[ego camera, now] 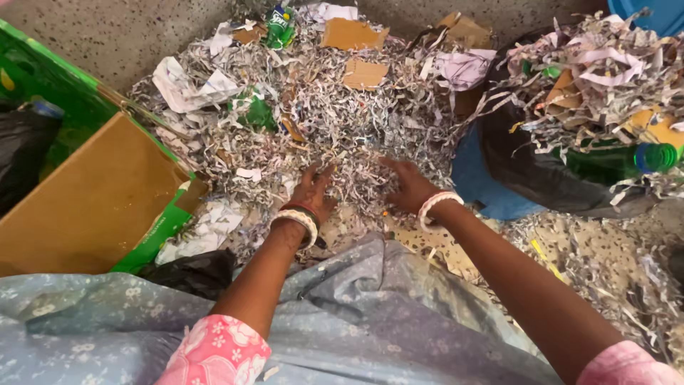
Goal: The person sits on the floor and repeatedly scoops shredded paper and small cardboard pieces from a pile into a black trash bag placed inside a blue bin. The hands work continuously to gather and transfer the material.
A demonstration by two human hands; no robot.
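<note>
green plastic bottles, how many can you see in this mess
3. One bottle lies at the top edge of the shredded paper pile; a crushed one sits up and left of the left hand; one lies in the black bag. More may be buried.

An open cardboard box [92,199], brown inside and green outside, lies at nine o'clock. A crushed green bottle with a label [280,25] sits at twelve o'clock. Another green bottle with a blue cap [627,160] lies at three o'clock, and brown cardboard scraps [353,34] lie near twelve.

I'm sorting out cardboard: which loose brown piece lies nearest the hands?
The square piece mid-pile, straight above the right hand; the others sit farther back along the wall.
</note>
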